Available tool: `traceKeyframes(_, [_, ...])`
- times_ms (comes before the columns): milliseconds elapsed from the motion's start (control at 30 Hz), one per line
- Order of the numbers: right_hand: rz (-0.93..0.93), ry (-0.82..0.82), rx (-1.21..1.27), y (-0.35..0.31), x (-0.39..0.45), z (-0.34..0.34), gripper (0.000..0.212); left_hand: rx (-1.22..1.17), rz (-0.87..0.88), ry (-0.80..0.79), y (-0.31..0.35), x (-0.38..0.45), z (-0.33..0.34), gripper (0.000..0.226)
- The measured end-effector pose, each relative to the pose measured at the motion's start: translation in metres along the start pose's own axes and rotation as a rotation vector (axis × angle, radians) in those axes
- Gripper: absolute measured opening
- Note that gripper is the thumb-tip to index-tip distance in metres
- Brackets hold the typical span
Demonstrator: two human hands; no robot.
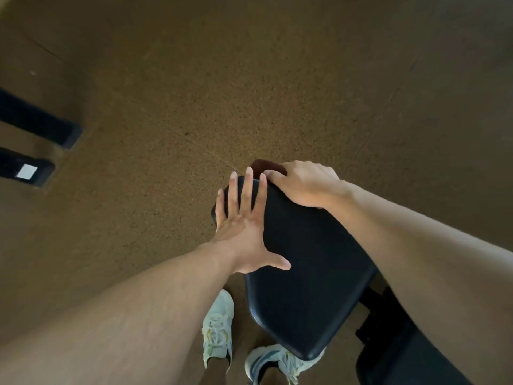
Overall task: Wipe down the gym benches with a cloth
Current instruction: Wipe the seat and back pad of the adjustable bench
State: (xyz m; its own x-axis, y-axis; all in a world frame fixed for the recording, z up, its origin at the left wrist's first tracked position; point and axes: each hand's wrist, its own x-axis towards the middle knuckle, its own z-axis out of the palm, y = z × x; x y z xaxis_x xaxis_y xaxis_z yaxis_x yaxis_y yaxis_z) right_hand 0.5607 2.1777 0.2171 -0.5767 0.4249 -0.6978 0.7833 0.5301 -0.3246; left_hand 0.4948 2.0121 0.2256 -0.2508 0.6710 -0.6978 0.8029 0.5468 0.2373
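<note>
Fingers [251, 190] of left hand [244, 232] straight, spread, pressed flat on black bench pad [305, 273]. Right hand [302, 184] curled over pad's far end, gripping dark reddish cloth [263, 165], mostly hidden, perhaps bunched beneath. Below pad: white shoes [218, 329] on speckled brown floor [249, 79].

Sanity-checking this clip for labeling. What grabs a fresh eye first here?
Two bare arms reach to a black bench pad at center. The left hand lies flat with fingers spread on its left edge; the right hand curls over the far end on a dark reddish cloth. White sneakers stand below on the brown speckled floor.
</note>
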Motion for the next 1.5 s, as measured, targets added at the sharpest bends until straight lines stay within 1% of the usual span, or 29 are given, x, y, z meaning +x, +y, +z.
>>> traceKeyframes(67, [-0.067, 0.090, -0.061, 0.019, -0.015, 0.003, 0.054, 0.006, -0.024, -0.022, 0.001, -0.001, -0.003, 0.165])
traceKeyframes(133, [-0.083, 0.254, -0.040, 0.048, -0.036, 0.012, 0.050, 0.022, -0.045, -0.048, 0.003, -0.001, -0.007, 0.165])
traceKeyframes(233, [0.024, 0.599, 0.123, 0.086, -0.072, 0.051, 0.051, 0.051, -0.067, -0.070, 0.005, -0.001, -0.009, 0.166])
traceKeyframes(300, [0.110, 0.736, 0.130, 0.089, -0.102, 0.093, 0.049, 0.053, -0.077, -0.079, 0.007, -0.001, -0.011, 0.167])
traceKeyframes(333, [0.127, 0.767, 0.152, 0.082, -0.118, 0.118, 0.048, 0.053, -0.079, -0.087, 0.008, -0.002, -0.012, 0.167])
traceKeyframes(433, [0.090, 0.766, 0.165, 0.052, -0.168, 0.187, 0.048, 0.044, -0.079, -0.099, 0.010, -0.002, -0.014, 0.165])
traceKeyframes(500, [0.061, 0.688, 0.108, 0.039, -0.186, 0.207, 0.055, 0.050, -0.082, -0.096, 0.010, -0.002, -0.014, 0.164])
traceKeyframes(567, [0.094, 0.641, 0.100, 0.038, -0.173, 0.192, 0.063, 0.056, -0.080, -0.072, 0.009, -0.001, -0.012, 0.164])
traceKeyframes(700, [0.336, 0.610, 0.128, 0.041, -0.112, 0.126, 0.077, 0.047, -0.059, -0.068, 0.010, 0.000, -0.011, 0.169])
traceKeyframes(833, [0.523, 0.562, 0.308, 0.060, -0.067, 0.066, 0.075, 0.064, -0.042, -0.035, 0.007, 0.003, -0.005, 0.170])
traceKeyframes(867, [0.560, 0.566, 0.341, 0.062, -0.063, 0.060, 0.073, 0.069, -0.037, -0.027, 0.006, 0.004, -0.004, 0.170])
traceKeyframes(933, [0.622, 0.621, 0.375, 0.056, -0.066, 0.071, 0.067, 0.070, -0.020, -0.029, 0.004, 0.005, -0.003, 0.169])
traceKeyframes(1033, [0.750, 0.763, 0.444, 0.028, -0.092, 0.116, 0.064, 0.070, 0.015, -0.028, 0.000, 0.006, -0.002, 0.167])
traceKeyframes(1133, [0.845, 0.798, 0.561, -0.008, -0.120, 0.162, 0.063, 0.071, 0.043, -0.005, 0.000, 0.007, -0.001, 0.166])
traceKeyframes(1233, [0.859, 0.802, 0.522, -0.046, -0.142, 0.205, 0.062, 0.075, 0.058, 0.019, 0.000, 0.005, -0.001, 0.164])
traceKeyframes(1367, [0.780, 0.849, 0.448, -0.081, -0.163, 0.254, 0.062, 0.068, 0.083, 0.029, -0.001, 0.004, 0.000, 0.156])
traceKeyframes(1433, [0.694, 0.857, 0.356, -0.087, -0.167, 0.268, 0.063, -0.007, 0.107, 0.054, -0.004, 0.004, -0.002, 0.142])
traceKeyframes(1500, [0.570, 0.834, 0.174, -0.084, -0.170, 0.276, 0.063, -0.221, 0.196, 0.117, -0.016, 0.003, -0.005, 0.113])
